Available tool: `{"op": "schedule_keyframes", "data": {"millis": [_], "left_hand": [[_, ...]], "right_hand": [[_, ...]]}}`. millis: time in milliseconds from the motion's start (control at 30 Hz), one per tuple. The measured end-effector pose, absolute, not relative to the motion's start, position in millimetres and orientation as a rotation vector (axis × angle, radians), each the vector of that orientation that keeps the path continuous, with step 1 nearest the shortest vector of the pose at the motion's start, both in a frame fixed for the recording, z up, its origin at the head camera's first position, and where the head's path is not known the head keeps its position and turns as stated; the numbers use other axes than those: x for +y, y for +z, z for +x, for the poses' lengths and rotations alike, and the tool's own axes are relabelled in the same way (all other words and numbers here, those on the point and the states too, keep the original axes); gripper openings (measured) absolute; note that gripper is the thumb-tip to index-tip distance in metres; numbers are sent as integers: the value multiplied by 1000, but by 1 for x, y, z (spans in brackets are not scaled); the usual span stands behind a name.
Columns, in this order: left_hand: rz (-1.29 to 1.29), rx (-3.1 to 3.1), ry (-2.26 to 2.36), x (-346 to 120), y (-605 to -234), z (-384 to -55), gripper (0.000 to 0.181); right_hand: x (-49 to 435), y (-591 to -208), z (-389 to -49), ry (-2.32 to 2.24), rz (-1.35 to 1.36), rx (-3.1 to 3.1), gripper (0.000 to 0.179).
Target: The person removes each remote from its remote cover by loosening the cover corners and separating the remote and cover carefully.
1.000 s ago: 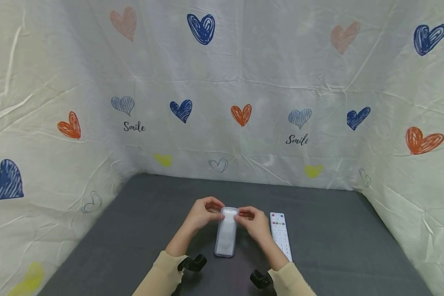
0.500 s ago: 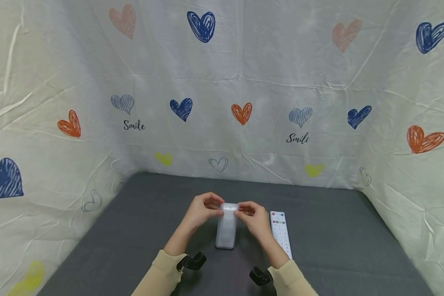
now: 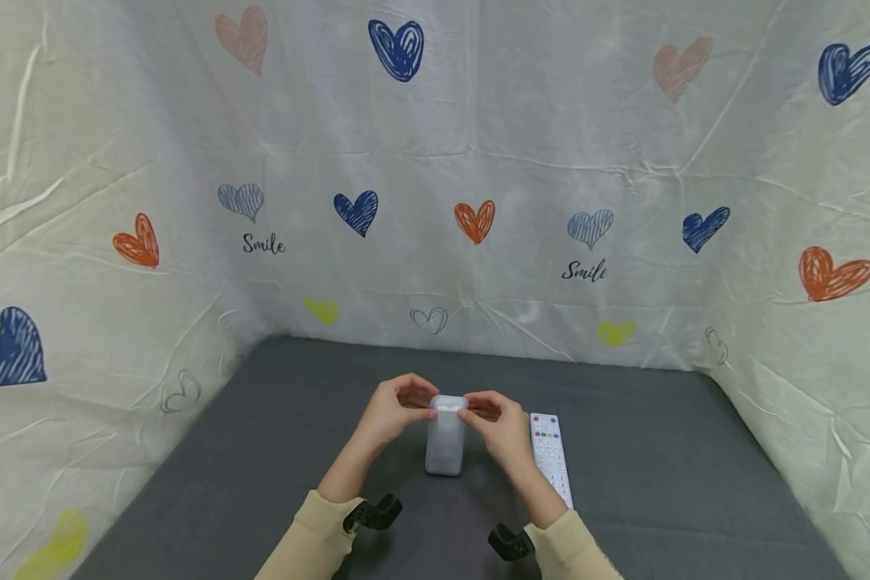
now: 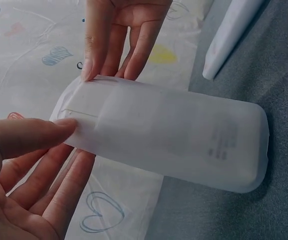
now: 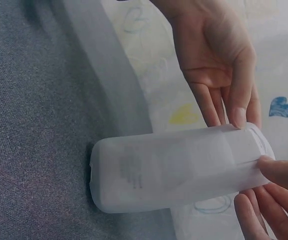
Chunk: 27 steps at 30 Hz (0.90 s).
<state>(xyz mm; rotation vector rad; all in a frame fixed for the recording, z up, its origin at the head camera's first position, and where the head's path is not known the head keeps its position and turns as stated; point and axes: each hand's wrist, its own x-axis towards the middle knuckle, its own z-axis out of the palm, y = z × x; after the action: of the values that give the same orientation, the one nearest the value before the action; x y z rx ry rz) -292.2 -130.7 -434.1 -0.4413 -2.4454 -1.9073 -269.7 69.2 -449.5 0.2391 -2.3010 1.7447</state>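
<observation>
Between my two hands, in the middle of the head view, is a remote control in a frosted translucent cover. It is tilted, with its near end low at the dark cloth. My left hand pinches the left side of its raised far end, thumb on the face towards me. The right hand pinches the opposite side in the same way. Through the cover, the left wrist view shows a blurred printed label and a seam line near the held end. A white remote control with coloured buttons lies beside my right forearm, partly hidden by it.
Dark grey cloth covers the table. White curtains printed with hearts and the word "Smile" enclose the back and both sides. Black wrist devices sit at both sleeve cuffs.
Both hands have moved slightly up and away, raising the covered remote's far end. Its near end has slid away from me, and it stands steeper. The white remote stays put.
</observation>
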Motion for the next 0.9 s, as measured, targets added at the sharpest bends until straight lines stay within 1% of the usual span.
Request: {"op": "schedule_keyframes", "data": {"millis": [300, 633, 900], "left_hand": [[-497, -2455, -1872, -134, -436, -289, 27], [-527, -2465, -1871, -135, -440, -286, 27], [-533, -2471, -1865, -137, -444, -285, 27]], "right_hand": [[69, -448, -266, 1683, 276, -2314, 20], [69, -447, -263, 1625, 255, -2353, 15], [68, -446, -262, 1612, 298, -2343, 15]]}}
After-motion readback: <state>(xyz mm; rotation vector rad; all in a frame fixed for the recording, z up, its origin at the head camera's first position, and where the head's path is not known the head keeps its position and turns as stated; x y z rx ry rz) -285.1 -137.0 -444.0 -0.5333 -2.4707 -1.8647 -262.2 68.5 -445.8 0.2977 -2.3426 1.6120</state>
